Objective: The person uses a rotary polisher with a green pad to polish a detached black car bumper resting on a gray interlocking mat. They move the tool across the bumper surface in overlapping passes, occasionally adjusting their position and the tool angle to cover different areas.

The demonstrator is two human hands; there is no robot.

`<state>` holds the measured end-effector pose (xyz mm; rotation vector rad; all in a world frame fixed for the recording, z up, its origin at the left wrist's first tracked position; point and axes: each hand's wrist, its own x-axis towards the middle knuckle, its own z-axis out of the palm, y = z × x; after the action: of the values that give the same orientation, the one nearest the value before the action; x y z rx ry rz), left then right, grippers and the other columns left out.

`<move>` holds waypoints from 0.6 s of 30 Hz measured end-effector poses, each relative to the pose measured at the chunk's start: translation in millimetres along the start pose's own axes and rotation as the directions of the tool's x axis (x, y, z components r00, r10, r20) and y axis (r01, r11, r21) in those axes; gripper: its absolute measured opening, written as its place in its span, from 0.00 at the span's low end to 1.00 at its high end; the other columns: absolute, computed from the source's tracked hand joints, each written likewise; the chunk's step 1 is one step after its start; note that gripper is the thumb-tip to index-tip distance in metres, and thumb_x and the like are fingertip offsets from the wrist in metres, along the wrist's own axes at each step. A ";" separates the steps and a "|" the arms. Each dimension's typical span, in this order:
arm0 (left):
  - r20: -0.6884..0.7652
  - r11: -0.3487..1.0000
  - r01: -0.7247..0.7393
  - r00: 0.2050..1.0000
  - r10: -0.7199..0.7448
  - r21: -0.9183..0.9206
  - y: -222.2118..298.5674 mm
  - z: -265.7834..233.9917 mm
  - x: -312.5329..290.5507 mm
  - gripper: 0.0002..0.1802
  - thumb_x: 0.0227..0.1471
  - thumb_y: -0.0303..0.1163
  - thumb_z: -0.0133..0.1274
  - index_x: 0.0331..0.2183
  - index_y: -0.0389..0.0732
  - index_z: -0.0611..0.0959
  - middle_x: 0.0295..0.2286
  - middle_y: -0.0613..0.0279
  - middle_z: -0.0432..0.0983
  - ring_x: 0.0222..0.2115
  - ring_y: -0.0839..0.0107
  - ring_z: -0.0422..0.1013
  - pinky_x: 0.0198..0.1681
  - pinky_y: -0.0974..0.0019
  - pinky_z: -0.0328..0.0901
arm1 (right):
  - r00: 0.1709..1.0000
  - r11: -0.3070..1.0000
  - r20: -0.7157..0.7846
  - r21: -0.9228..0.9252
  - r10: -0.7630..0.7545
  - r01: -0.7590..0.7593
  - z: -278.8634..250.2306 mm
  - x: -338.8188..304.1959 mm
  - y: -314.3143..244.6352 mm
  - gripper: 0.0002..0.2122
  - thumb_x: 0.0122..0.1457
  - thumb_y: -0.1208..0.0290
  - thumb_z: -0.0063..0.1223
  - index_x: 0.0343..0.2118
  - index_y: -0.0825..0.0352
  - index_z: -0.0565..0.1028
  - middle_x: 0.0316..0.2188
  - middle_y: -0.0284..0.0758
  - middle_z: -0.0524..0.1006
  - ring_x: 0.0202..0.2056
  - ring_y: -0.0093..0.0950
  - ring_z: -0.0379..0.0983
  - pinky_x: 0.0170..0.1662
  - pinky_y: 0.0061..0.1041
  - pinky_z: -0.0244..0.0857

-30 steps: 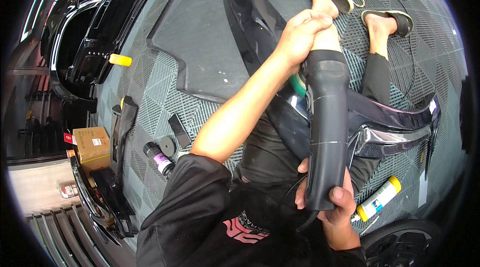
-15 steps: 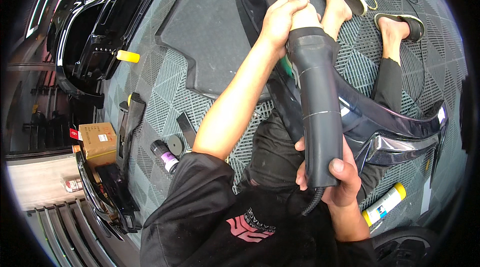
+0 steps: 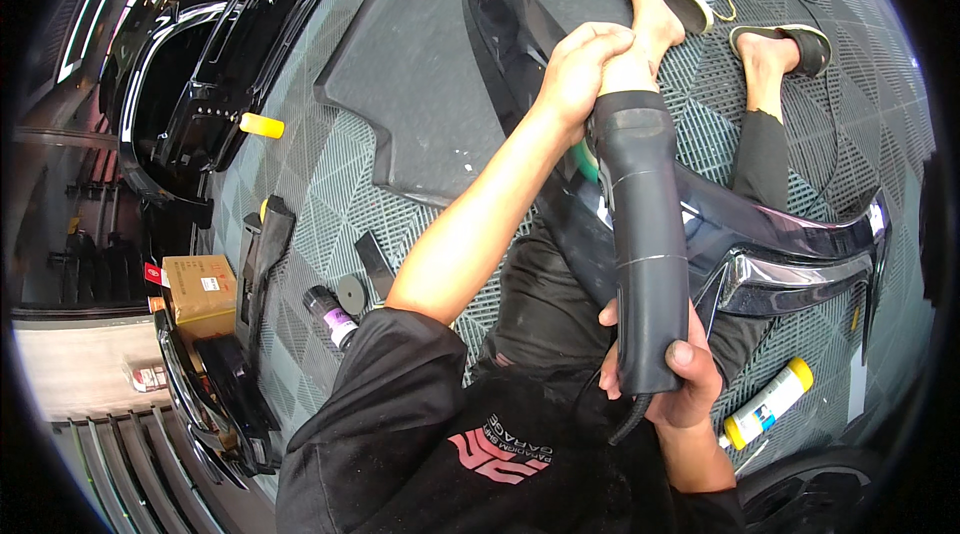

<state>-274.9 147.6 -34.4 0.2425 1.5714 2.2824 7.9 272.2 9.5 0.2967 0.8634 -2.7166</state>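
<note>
A long black electric polisher (image 3: 650,244) hangs across the middle of the view, its cord leaving the rear end. My right hand (image 3: 692,374) wraps round its rear handle, thumb on top. Up at the front end, my left hand (image 3: 588,74) closes over the tool's head. A bit of green pad (image 3: 586,162) shows below the head, next to a glossy dark car bumper (image 3: 720,209). The bumper curves beneath the polisher and across my legs. Whether the pad touches it, I cannot tell.
Two feet in black sandals (image 3: 800,52) rest beyond the bumper. A yellow-and-white bottle (image 3: 768,404) lies at right. To the left are a dark bottle (image 3: 328,314), a round grey disc (image 3: 351,294), a cardboard box (image 3: 200,294) and a yellow bottle (image 3: 261,125). A cord crosses the floor at far right.
The polisher and both hands sit slightly lower and further right in view. More of the green pad shows. Both hands keep their hold.
</note>
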 end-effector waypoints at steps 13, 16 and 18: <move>0.067 0.997 0.062 0.996 -0.058 -0.056 -6.4 50.9 -25.4 0.16 0.62 0.34 0.53 0.46 0.34 0.73 0.31 0.44 0.80 0.28 0.55 0.82 0.32 0.55 0.79 | 0.999 0.999 -0.037 0.050 0.021 -0.019 -16.0 -42.8 -8.7 0.44 0.49 0.59 0.59 0.65 0.77 0.52 0.46 0.57 0.74 0.25 0.40 0.80 0.26 0.33 0.78; 0.102 0.993 0.065 0.993 -0.055 -0.099 -16.1 64.6 -26.1 0.15 0.62 0.34 0.53 0.46 0.35 0.73 0.30 0.45 0.80 0.28 0.55 0.81 0.31 0.54 0.79 | 0.997 0.999 -0.079 0.042 -0.004 0.008 -18.6 -54.1 -12.2 0.44 0.49 0.58 0.59 0.65 0.77 0.51 0.45 0.58 0.73 0.24 0.40 0.79 0.25 0.33 0.77; 0.117 0.993 0.077 0.991 -0.066 -0.095 -22.4 74.3 -23.6 0.14 0.62 0.34 0.53 0.45 0.36 0.73 0.31 0.45 0.80 0.28 0.56 0.81 0.31 0.55 0.78 | 0.994 0.999 -0.106 0.041 -0.023 0.027 -19.6 -61.7 -13.7 0.45 0.49 0.58 0.59 0.65 0.77 0.51 0.45 0.59 0.73 0.24 0.41 0.79 0.24 0.33 0.77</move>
<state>-223.7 210.0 -26.5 0.2798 1.3849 2.2424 63.8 306.6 18.1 0.4441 0.8438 -2.7662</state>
